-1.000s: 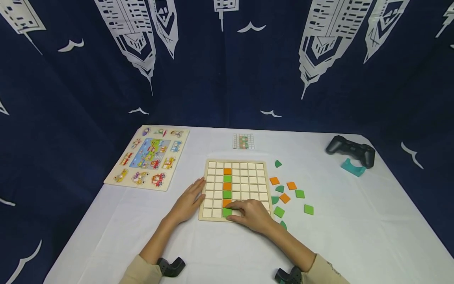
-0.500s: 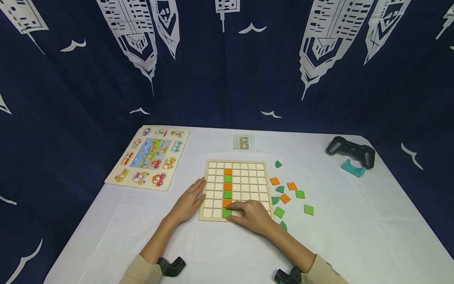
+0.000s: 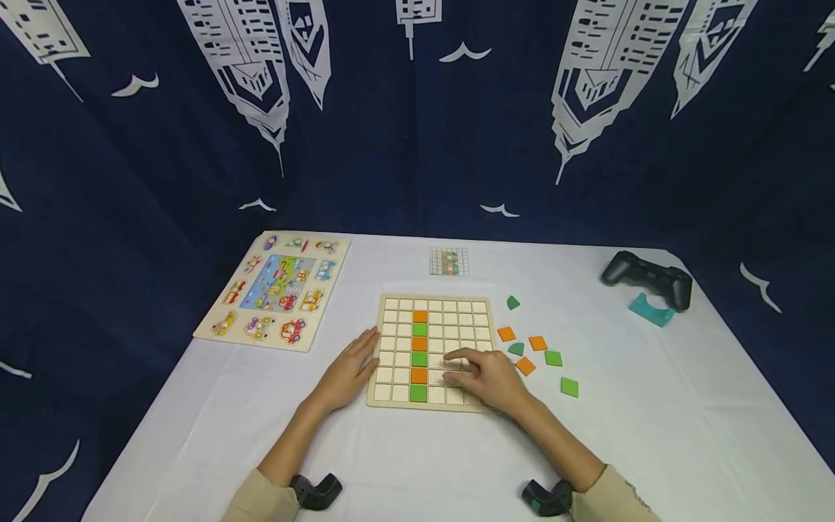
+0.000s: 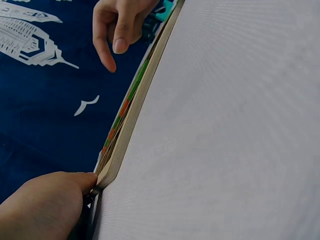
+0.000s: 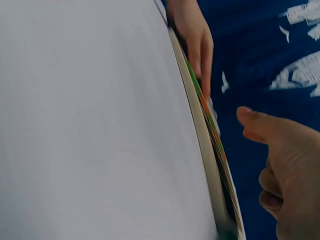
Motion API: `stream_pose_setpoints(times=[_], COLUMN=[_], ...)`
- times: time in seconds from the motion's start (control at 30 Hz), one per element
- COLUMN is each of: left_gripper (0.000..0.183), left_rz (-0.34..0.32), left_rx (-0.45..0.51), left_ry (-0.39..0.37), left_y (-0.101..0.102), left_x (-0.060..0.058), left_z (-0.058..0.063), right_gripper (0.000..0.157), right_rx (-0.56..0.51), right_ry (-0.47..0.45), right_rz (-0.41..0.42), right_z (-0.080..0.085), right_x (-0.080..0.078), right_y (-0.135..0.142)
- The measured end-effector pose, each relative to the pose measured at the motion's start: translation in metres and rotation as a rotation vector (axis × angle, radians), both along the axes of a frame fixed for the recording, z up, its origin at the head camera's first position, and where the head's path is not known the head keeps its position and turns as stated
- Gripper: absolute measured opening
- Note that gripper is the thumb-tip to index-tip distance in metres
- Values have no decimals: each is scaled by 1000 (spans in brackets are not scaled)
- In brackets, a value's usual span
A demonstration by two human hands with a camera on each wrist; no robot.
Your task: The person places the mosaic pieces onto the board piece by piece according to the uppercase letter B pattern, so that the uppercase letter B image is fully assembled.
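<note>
A wooden grid board [image 3: 389, 384] lies on the white table, with a column of alternating orange tiles [image 3: 419, 375] and green tiles [image 3: 418, 393] in its squares. My left hand [image 3: 343, 371] rests against the board's left edge, fingers extended; the left wrist view shows its thumb at the board's corner. Above the board's lower right part, my right hand [image 3: 493, 377] hovers with thumb and index finger apart and nothing between them. The right wrist view shows this hand [image 5: 290, 165] off the board, its other fingers curled in. It hides some squares and some loose pieces.
Loose orange squares [image 3: 538, 343], green squares [image 3: 570, 387] and dark green rounded pieces [image 3: 513, 301] lie right of the board. A small pattern card [image 3: 449, 261] is behind it. A picture puzzle [image 3: 300, 339] lies left; a black game controller [image 3: 646, 278] and teal curved piece [image 3: 651, 310] lie far right.
My right hand has left the lowest green tile, lifting and moving right, and its thumb and finger have parted. The whole column now shows. My left hand has stayed put.
</note>
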State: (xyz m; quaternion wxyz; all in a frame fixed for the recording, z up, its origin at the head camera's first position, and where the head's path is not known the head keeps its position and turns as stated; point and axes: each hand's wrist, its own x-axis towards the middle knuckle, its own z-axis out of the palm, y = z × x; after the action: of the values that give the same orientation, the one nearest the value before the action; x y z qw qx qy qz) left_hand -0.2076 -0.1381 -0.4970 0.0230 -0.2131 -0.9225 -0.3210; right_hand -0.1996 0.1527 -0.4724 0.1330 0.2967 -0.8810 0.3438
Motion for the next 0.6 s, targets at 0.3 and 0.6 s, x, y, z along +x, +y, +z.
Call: stream_pose_setpoints(times=[0.3,0.6], left_gripper=[51,52], left_rz=[7,10], left_rx=[4,7], left_ry=[10,4], left_y=[1,1], left_x=[0,1], left_z=[-1,-1], right_gripper=[27,34], right_rx=[16,75], right_ry=[1,-122], right_rz=[-279,-362], right_z=[8,2], right_x=[-35,-40], right_y=[81,128])
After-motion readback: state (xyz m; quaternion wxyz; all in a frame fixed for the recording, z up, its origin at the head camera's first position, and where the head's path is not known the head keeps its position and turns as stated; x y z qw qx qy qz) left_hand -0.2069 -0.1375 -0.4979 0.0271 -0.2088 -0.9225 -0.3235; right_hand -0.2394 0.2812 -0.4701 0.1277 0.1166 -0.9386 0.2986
